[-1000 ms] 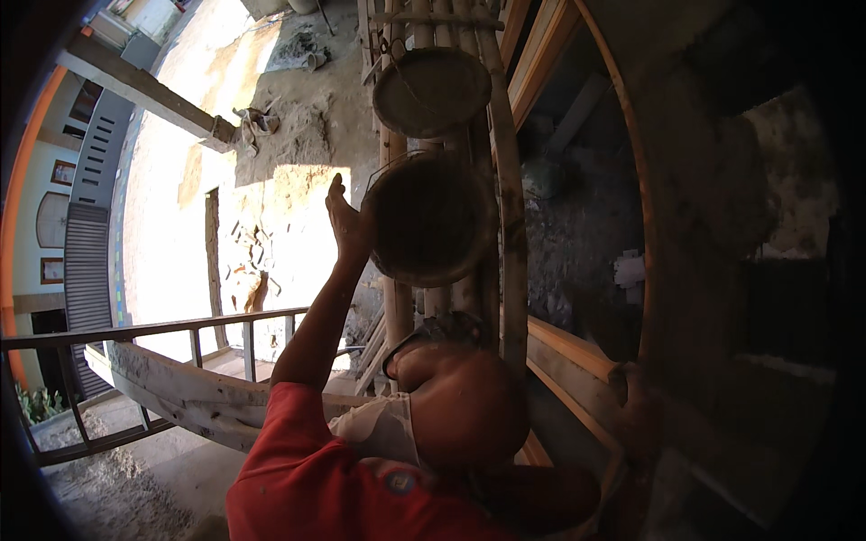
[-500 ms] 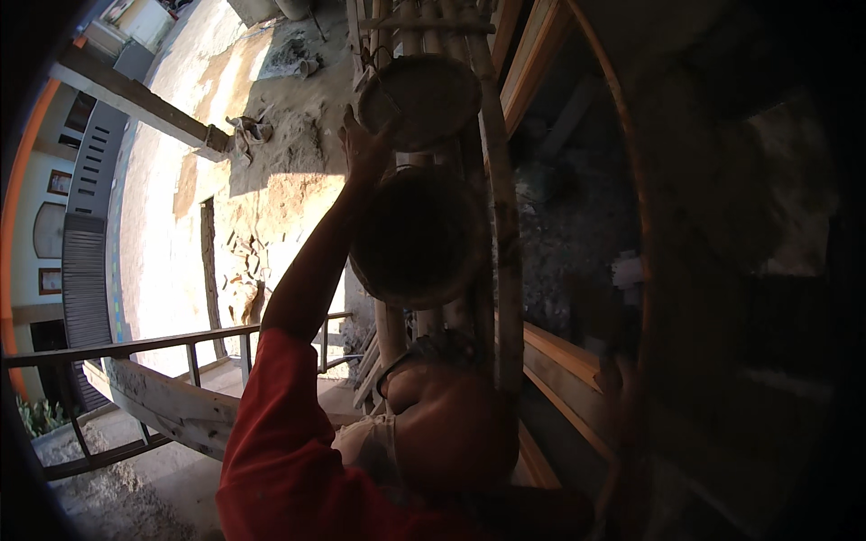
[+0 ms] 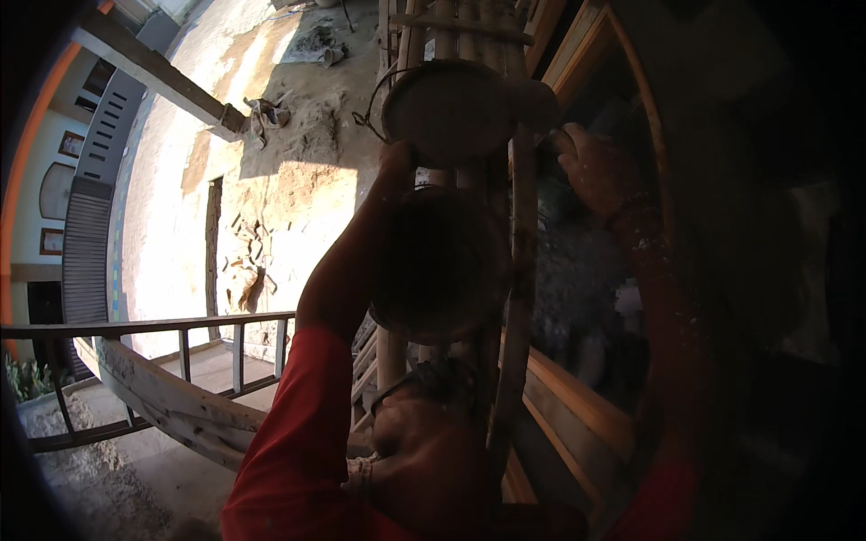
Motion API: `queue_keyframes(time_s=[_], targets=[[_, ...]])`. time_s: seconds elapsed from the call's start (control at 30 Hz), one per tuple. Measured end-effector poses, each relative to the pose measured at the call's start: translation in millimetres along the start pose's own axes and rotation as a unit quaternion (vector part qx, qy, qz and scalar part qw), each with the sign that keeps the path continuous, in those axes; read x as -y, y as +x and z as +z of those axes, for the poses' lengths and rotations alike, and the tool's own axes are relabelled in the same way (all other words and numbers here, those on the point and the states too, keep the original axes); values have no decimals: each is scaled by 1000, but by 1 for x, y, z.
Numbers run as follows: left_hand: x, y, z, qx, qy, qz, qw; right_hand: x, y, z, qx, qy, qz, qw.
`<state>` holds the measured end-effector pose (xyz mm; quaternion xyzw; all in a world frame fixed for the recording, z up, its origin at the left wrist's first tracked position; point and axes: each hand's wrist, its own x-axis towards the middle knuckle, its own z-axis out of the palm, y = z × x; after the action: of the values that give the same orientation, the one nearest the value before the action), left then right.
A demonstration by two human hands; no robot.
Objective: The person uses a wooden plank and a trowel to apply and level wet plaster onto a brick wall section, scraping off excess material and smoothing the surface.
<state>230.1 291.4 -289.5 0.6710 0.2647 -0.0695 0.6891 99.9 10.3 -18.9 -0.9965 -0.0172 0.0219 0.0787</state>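
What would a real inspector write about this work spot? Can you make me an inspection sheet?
Surface: wooden poles, side by side.
Job's things: far container and near container, both round, on the poles; near one dark inside; flat tool at the far one's right edge.
Clutter: crumpled object on the ground.
Grips: left grip at the far container's rim; right grip around the tool's handle.
Cables: nothing seen.
Surroundings: metal railing left, wooden frame right.
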Motion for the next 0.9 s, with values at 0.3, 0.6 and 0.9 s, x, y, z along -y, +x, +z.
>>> queue_keyframes(time_s=[0.3,0.6,0.9], targets=[[-17,-40,12,1,-110,99,989,17,124,76,57,-115,-6,992],[-41,-74,34,-72,3,159,985,-18,128,121,199,154,-114,961],[-45,-71,34,0,32,154,988,11,101,129,224,461,95,854]])
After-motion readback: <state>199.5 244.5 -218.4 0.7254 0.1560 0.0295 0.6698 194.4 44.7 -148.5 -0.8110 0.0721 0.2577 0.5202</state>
